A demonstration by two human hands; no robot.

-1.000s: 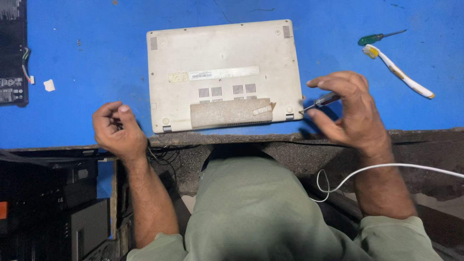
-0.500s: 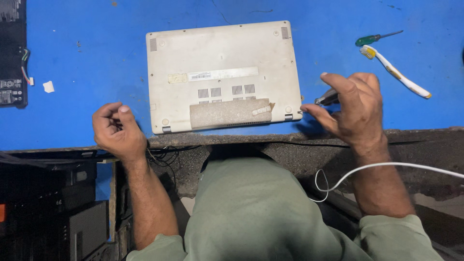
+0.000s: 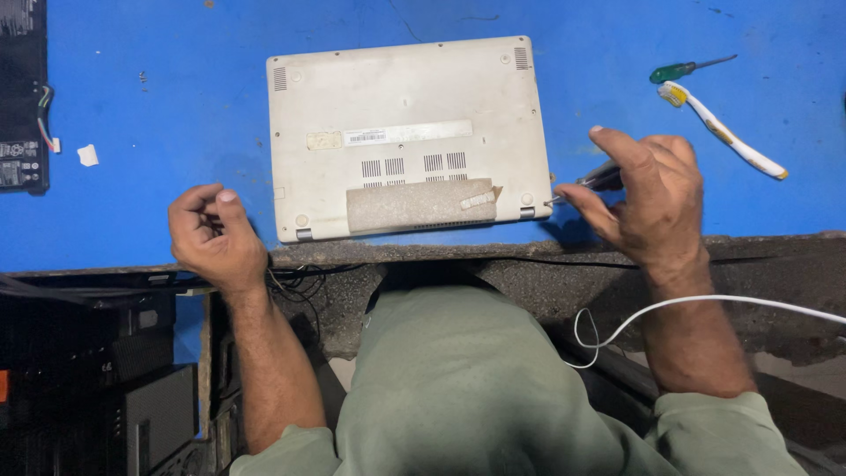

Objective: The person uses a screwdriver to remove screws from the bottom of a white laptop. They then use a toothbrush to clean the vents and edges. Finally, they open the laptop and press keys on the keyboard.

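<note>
A white laptop lies upside down on the blue table, its vents and a strip of worn tape facing up. My right hand holds a dark-handled screwdriver, whose tip sits just off the laptop's near right corner. My left hand rests at the table's near edge, left of the laptop, with its fingers curled in; whether something small lies inside them is hidden.
A green-handled screwdriver and a white toothbrush lie at the far right. A black battery pack with wires sits at the left edge, a white scrap beside it. A white cable runs below the table edge.
My right hand has shifted slightly right and opened its fingers around the screwdriver, drawing the tip back from the laptop's corner. The left hand has stayed put.
</note>
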